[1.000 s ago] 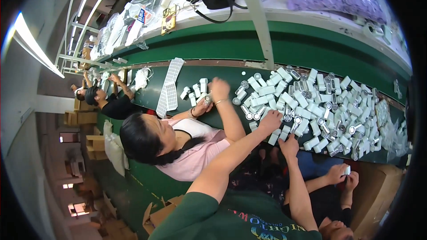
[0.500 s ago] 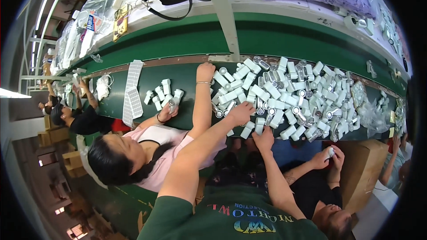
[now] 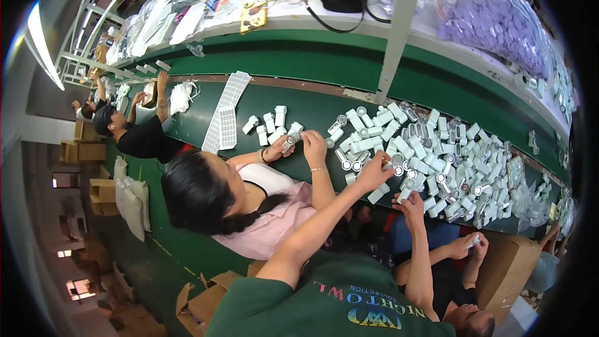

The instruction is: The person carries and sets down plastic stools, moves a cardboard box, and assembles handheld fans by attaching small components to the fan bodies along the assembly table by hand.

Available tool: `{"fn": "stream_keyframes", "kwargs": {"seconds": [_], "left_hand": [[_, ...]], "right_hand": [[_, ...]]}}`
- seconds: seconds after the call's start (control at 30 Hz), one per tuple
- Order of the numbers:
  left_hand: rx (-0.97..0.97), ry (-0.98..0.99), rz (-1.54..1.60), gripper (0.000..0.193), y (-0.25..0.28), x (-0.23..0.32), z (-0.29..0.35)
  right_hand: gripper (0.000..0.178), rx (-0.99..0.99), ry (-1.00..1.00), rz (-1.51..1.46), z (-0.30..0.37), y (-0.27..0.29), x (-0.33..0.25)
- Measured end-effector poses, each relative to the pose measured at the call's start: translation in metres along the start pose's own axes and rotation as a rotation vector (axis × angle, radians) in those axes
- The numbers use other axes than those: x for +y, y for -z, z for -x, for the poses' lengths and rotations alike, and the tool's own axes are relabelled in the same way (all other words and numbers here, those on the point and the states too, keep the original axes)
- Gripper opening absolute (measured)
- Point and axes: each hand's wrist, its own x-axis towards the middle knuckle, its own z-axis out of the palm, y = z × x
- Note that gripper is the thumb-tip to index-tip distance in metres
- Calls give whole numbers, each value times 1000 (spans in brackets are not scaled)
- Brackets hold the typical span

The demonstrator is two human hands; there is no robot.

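A large pile of small white plastic devices (image 3: pixel 430 150), boxy with round, ringed clear ends, spreads over the dark green table in front of me. My right hand (image 3: pixel 410 207), at the near edge of the pile, grips one white device (image 3: pixel 407 191) between thumb and fingers. Just to its left, my left hand (image 3: pixel 375 173) is over the pile's near-left part. Its fingers are bent together at the tips; what they pinch, if anything, I cannot make out. A loose white device (image 3: pixel 378 194) lies below my left hand.
At left, a person in pink handles a device (image 3: pixel 291 138) beside several more and white gridded sheets (image 3: pixel 226 115). Another person works at right near a cardboard box (image 3: pixel 508 268). A shelf post (image 3: pixel 399 31) rises behind the pile; a bag of purple discs (image 3: pixel 493 22) sits above.
My view has swung, shifting the scene rightward. My right hand has lifted a device from the pile's edge. The person in pink has drawn their reaching hand back to the device in their other hand.
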Motion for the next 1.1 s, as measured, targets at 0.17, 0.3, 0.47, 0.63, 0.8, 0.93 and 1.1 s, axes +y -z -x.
{"fn": "stream_keyframes", "kwargs": {"seconds": [0.17,0.3,0.47,0.63,0.8,0.93,1.1], "left_hand": [[-107,144,428,56,-13,-1,49],[-54,-4,528,44,-38,-20,70],[-57,177,799,72,-5,-8,95],[-48,-54,695,85,16,21,101],[-97,-54,752,82,13,23,88],[-159,-19,828,80,-1,36,74],[-116,-44,832,78,-18,54,57]], "right_hand": [[43,-95,101,169,18,-26,-30],[35,-42,50,268,32,-62,-39],[26,-5,137,578,32,-93,-36],[42,-114,104,265,35,-93,-39],[36,-218,28,115,33,-90,-58],[39,-216,64,141,23,-69,-62],[46,-222,154,239,23,-55,-88]]}}
